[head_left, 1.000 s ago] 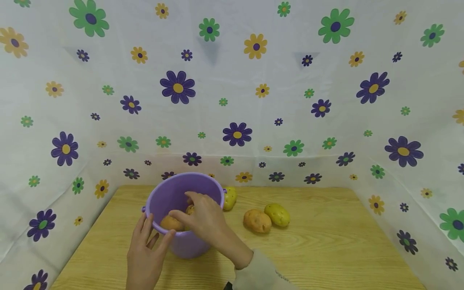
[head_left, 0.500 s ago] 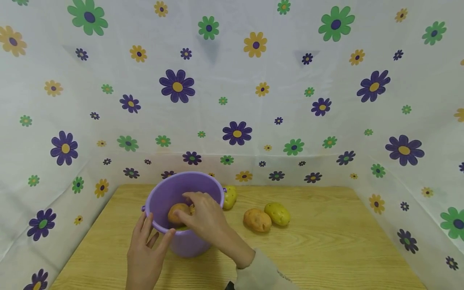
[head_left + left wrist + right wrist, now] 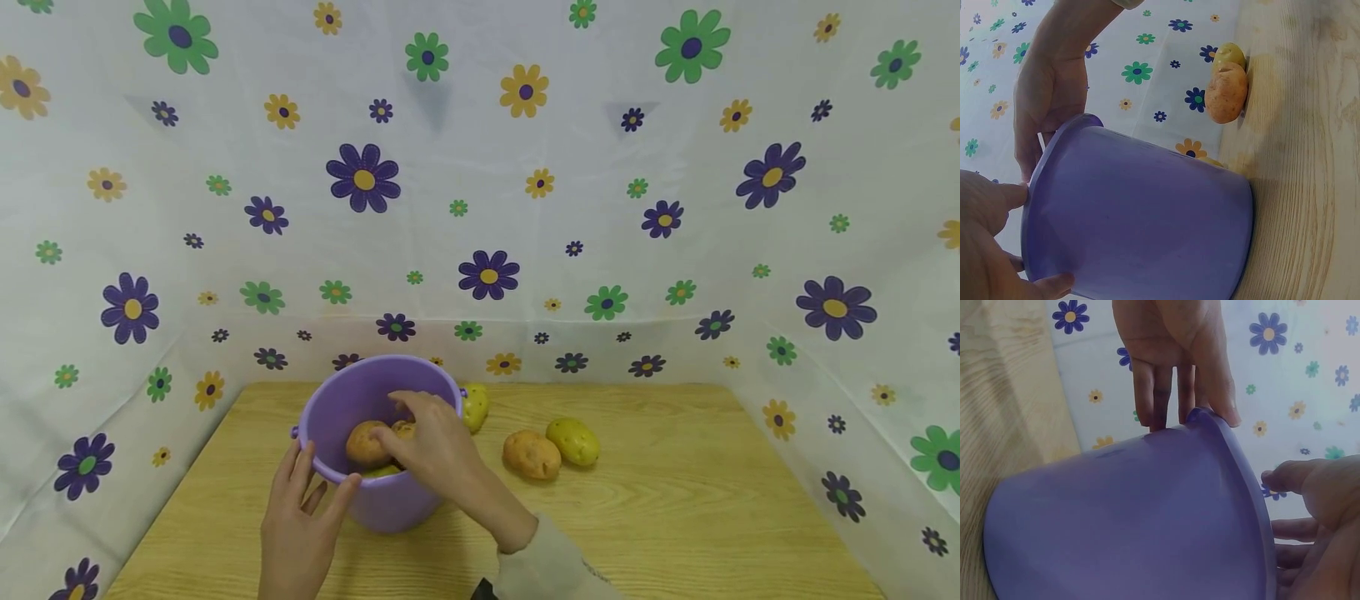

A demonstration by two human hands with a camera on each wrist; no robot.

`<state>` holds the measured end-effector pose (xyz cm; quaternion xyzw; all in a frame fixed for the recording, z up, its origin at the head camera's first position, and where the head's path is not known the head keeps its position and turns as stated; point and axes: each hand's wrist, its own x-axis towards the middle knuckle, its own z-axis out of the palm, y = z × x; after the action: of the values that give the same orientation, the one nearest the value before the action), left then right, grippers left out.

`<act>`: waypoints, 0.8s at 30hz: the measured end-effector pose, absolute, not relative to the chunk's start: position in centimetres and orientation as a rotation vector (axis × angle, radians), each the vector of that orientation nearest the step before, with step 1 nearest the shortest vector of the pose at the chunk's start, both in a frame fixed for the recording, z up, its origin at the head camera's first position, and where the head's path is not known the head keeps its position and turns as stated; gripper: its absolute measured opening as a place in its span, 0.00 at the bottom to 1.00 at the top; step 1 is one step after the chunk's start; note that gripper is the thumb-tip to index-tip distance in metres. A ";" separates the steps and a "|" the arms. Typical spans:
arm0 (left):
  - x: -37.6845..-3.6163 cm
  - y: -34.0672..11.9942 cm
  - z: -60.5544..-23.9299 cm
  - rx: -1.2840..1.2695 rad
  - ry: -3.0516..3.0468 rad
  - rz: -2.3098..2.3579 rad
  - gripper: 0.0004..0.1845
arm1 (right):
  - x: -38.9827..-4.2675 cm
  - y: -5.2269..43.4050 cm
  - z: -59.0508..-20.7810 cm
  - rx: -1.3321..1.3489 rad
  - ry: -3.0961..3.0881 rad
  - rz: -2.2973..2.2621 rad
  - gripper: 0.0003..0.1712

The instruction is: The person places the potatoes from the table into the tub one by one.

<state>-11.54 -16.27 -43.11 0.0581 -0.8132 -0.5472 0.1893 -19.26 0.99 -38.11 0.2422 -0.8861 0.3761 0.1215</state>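
Bucket (image 3: pixel 378 467), purple plastic, sits near the front-left of the wooden table (image 3: pixel 675 517), tipped a bit toward the person so the mouth faces the head camera. Left hand (image 3: pixel 300 525) braces it at the near rim: thumb on one side, fingers spread on the outer wall, a loose clasp rather than a tight grip, likely there to stop it sliding or rolling while the other hand works inside. Right hand (image 3: pixel 431 446) reaches over the rim into the bucket, fingers curled down onto a brown potato (image 3: pixel 366 443) that lies inside against the near wall; fingertips are on it, but whether it is actually pinched or only touched, I can't tell from these views. A second potato shows just behind it, and something yellowish-green lies beneath. Outside: a yellow potato (image 3: pixel 475 407) touching the bucket's far right side, plus an orange-brown potato (image 3: pixel 531 455) and another yellow one (image 3: pixel 573 442) side by side, well right of the bucket. Flowered cloth (image 3: pixel 487 208) walls the table on three sides.
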 end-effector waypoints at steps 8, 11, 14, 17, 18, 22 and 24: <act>-11.5 -16.2 -43.1 0.176 -2.265 -1.560 0.45 | -19.3 2.5 -37.8 0.665 -2.562 1.224 0.28; -11.5 -16.2 -43.1 0.185 -2.275 -1.548 0.45 | -19.3 3.2 -37.6 0.647 -2.539 1.261 0.28; -11.5 -16.2 -43.1 0.188 -2.282 -1.541 0.45 | -19.3 3.8 -37.5 0.623 -2.518 1.293 0.28; -11.5 -16.2 -43.1 0.189 -2.278 -1.549 0.45 | -19.4 4.5 -37.6 0.599 -2.507 1.316 0.28; -11.5 -16.2 -43.1 0.188 -2.276 -1.551 0.45 | -19.5 4.7 -37.6 0.598 -2.500 1.317 0.27; -11.5 -16.2 -43.1 0.187 -2.274 -1.560 0.45 | -19.7 5.7 -37.7 0.595 -2.480 1.367 0.27; -11.5 -16.2 -43.0 0.188 -2.277 -1.558 0.45 | -19.8 6.3 -37.6 0.597 -2.475 1.381 0.28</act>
<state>-11.47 -16.17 -43.03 0.0667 -0.8089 -0.5535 0.1868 -19.77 6.35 -37.61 0.2046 -0.8481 0.4733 0.1220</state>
